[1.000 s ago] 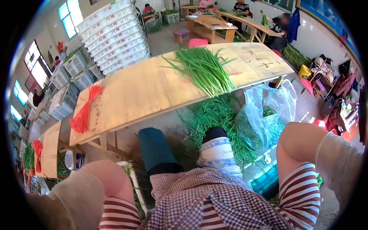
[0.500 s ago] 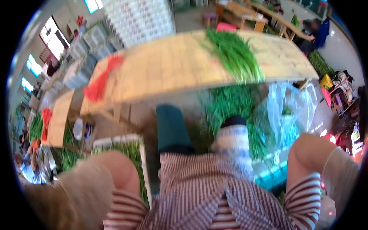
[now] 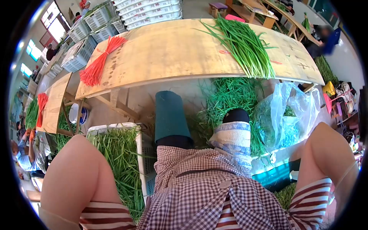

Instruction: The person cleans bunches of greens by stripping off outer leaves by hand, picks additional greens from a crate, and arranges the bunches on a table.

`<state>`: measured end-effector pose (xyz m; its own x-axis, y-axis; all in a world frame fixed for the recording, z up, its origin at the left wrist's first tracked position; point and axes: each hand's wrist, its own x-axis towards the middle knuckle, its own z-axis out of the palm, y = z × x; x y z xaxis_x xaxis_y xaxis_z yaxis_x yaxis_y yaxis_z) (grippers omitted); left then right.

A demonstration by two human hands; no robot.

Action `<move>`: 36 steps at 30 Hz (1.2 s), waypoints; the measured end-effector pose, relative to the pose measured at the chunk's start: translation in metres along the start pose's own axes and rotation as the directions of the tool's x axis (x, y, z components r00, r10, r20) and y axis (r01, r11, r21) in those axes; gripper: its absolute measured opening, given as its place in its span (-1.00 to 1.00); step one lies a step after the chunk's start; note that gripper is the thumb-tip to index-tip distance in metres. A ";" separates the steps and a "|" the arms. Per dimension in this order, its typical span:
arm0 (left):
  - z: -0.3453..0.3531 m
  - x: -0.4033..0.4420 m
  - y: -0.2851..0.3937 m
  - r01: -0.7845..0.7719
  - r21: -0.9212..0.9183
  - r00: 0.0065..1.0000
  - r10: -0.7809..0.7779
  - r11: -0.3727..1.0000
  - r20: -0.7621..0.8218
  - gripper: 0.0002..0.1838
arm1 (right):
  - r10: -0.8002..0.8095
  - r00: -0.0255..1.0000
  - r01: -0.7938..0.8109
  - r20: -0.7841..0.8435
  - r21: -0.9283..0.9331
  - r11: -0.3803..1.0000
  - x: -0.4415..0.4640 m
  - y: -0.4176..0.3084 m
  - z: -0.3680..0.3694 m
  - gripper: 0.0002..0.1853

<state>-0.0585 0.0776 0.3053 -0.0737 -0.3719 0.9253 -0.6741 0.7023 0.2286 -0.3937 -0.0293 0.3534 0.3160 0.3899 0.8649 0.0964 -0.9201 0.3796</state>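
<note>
Both of my bent arms show at the sides of the head view, in red-and-white striped sleeves. Neither hand is visible; the forearms run out at the lower left and lower right, each with a pale, thin cuff at the edge. Nearest to my left arm is a white crate (image 3: 142, 161) filled with loose green chives (image 3: 115, 157). By my right arm stands a clear plastic bag (image 3: 281, 111) with green leaves inside. A bunch of long chives (image 3: 245, 48) lies on the wooden table (image 3: 168, 53) in front of me.
A bundle of red ties (image 3: 101, 63) lies at the table's left end. Loose leaves (image 3: 234, 97) cover the floor beneath it. Stacked white boxes (image 3: 147, 13) and crates (image 3: 78, 55) stand behind. A person (image 3: 27, 155) works at the far left, another (image 3: 326, 36) at the far right.
The view has shifted slightly and become sharper. My left arm has swung outward to the left, showing more of the crate; less of both pale cuffs is visible. Table items stay put.
</note>
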 end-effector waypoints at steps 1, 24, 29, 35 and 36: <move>0.001 -0.001 -0.001 0.001 0.003 1.000 -0.001 1.000 0.001 -0.76 | -0.013 1.000 0.013 -0.013 0.003 1.000 -0.001 0.000 0.000 -0.70; -0.007 -0.368 0.010 0.862 0.490 0.326 -0.885 0.133 -0.333 -0.62 | 0.380 0.167 -0.984 0.910 0.128 0.124 -0.175 -0.050 0.361 -0.60; -0.100 -0.387 0.027 0.726 0.666 0.443 -0.626 -0.170 -0.642 -0.42 | 0.114 0.148 -0.986 0.982 0.139 0.088 -0.172 -0.094 0.422 -0.62; -0.166 -0.382 -0.055 0.430 0.845 0.276 -0.845 -0.317 -0.457 0.53 | -0.034 0.072 -0.981 0.997 0.064 -0.185 -0.171 -0.147 0.444 -0.66; -0.174 -0.389 -0.072 0.379 0.863 0.183 -0.886 -0.336 -0.425 0.58 | -0.027 0.059 -0.986 0.998 0.054 -0.157 -0.166 -0.145 0.441 -0.66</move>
<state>0.1469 0.2772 -0.0190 0.8966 -0.4324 0.0951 -0.4355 -0.9001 0.0126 -0.0436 0.0235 0.0094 0.9580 0.0111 -0.2867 -0.2756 -0.2419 -0.9303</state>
